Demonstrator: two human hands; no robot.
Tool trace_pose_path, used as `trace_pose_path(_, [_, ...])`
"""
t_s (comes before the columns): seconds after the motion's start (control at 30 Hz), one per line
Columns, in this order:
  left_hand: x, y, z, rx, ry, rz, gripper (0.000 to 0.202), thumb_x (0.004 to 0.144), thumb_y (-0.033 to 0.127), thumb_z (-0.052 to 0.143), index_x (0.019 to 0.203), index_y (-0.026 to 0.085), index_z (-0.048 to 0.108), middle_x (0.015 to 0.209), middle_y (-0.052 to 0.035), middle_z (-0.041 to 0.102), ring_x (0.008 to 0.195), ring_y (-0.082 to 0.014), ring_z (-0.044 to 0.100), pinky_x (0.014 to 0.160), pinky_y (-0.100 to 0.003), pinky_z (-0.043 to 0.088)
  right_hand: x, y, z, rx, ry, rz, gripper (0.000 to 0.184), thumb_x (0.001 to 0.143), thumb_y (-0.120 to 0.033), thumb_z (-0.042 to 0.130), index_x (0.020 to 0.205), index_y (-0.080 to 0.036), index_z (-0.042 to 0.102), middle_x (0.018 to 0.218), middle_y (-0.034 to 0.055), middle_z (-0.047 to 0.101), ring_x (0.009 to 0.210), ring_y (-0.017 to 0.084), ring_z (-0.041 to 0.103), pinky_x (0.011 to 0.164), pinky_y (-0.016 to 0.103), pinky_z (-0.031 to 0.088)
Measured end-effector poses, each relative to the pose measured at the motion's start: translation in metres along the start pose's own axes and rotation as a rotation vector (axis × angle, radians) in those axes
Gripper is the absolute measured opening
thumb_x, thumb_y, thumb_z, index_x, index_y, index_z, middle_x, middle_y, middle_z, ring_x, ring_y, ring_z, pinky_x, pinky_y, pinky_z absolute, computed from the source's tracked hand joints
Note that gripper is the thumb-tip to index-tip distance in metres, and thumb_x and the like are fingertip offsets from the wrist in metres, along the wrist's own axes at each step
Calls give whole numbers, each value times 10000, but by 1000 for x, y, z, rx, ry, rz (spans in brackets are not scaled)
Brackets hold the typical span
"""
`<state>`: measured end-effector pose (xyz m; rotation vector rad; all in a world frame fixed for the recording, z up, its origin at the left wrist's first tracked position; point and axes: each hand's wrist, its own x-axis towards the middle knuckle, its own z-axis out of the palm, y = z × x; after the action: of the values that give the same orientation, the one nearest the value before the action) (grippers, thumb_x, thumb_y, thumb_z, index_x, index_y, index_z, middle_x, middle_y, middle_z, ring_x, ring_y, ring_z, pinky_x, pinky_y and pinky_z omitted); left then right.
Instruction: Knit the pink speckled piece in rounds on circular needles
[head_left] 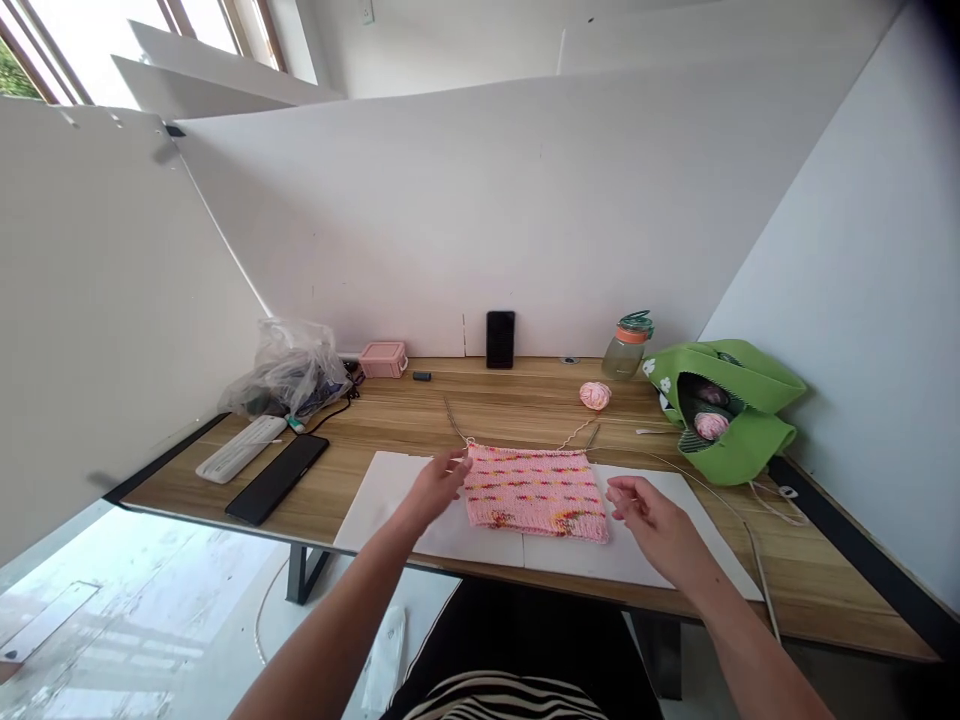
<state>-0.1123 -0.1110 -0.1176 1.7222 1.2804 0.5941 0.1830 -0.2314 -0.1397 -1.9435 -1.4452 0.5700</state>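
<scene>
Farther back than knitting (534,490): bottle (624,355), pink box (383,360)

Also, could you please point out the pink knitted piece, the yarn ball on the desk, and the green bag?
Pink knitted piece (535,490): head view, middle of its upper face.
Yarn ball (595,396): head view, middle of its front.
Green bag (757,374): head view, its upper side.

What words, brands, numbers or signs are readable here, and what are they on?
None can be read.
Pink knitting: coloured flecks, no lettering visible.
Green bag: white flower shapes, no words visible.
Bottle, white strip, upright black device: any markings are too small or blurred to read.
</scene>
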Motion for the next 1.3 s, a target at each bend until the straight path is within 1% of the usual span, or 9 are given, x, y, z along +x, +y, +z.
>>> trace_pose_path(0.1, [20, 0, -4, -20, -22, -142, 479, 925, 533, 429, 1120, 112, 547, 1045, -154, 680, 735, -163, 676, 606, -269, 536, 26, 4, 0, -4, -48, 133, 401, 1004, -442, 304, 1100, -155, 568, 1031, 88, 683, 720, 141, 673, 646, 312, 577])
trace_pose_path(0.23, [41, 6, -3, 54, -67, -269, 385, 921, 478, 505, 1034, 118, 577, 884, -68, 678, 622, -112, 622, 557, -239, 505, 63, 7, 5, -112, -76, 295, 311, 940, -386, 545, 1143, -154, 591, 1080, 68, 644, 878, 162, 645, 761, 354, 559])
trace_pose_path(0.47, [64, 10, 2, 272, -85, -354, 269, 906, 353, 583, 1060, 134, 617, 1045, -71, 640, 906, -175, 627, 796, -369, 544, 88, 4, 16, -245, -121, 339, 318, 929, -363, 565, 1186, -177, 584, 1209, 83, 601, 1025, 207, 612, 873, 420, 527])
trace_pose_path(0.63, [74, 6, 9, 228, -49, -383, 344, 909, 341, 578, 1198, 156, 568, 1212, -101, 583, 1046, -221, 596, 879, -431, 522, 88, -1, 22, -141, -103, 293, 315, 924, -349, 575, 1187, -175, 583, 1211, 82, 599, 1031, 210, 611, 873, 421, 528])
trace_pose_path(0.8, [72, 2, 12, -17, -25, -391, 356, 911, 347, 574, 1214, 160, 561, 1222, -101, 577, 1051, -226, 595, 876, -429, 524, 78, -6, 23, 167, -28, 260, 286, 923, -350, 577, 1128, -151, 600, 1110, 64, 629, 926, 179, 631, 791, 369, 547])
trace_pose_path(0.9, [61, 1, 13, -234, -9, -367, 354, 916, 353, 565, 1207, 151, 560, 1196, -96, 587, 1016, -215, 605, 849, -419, 535, 67, -10, 22, 447, 17, 239, 262, 888, -401, 600, 897, -139, 611, 797, -4, 623, 666, 121, 595, 606, 272, 510])
trace_pose_path(1.0, [47, 2, 12, -479, 2, -324, 246, 896, 312, 596, 1056, 125, 606, 990, -61, 641, 834, -160, 629, 741, -335, 546, 56, -18, 19, 721, 76, 202, 365, 716, -495, 709, 669, -184, 523, 567, -64, 492, 506, 101, 478, 479, 241, 404])
trace_pose_path(1.13, [31, 4, 13, -807, 3, -281, 144, 741, 192, 709, 739, 130, 579, 693, -14, 628, 623, -122, 606, 631, -254, 505, 42, -33, 11, 967, 130, 170, 390, 562, -466, 803, 633, -199, 529, 564, -60, 476, 508, 95, 434, 464, 239, 370])
trace_pose_path(1.3, [19, 6, 17, -1073, -82, -289, 202, 639, 216, 767, 751, 124, 627, 727, -55, 684, 669, -166, 653, 669, -274, 508, 18, -53, 1, 1094, 150, 182, 365, 558, -427, 837, 653, -203, 564, 587, -46, 492, 531, 94, 435, 465, 217, 380])
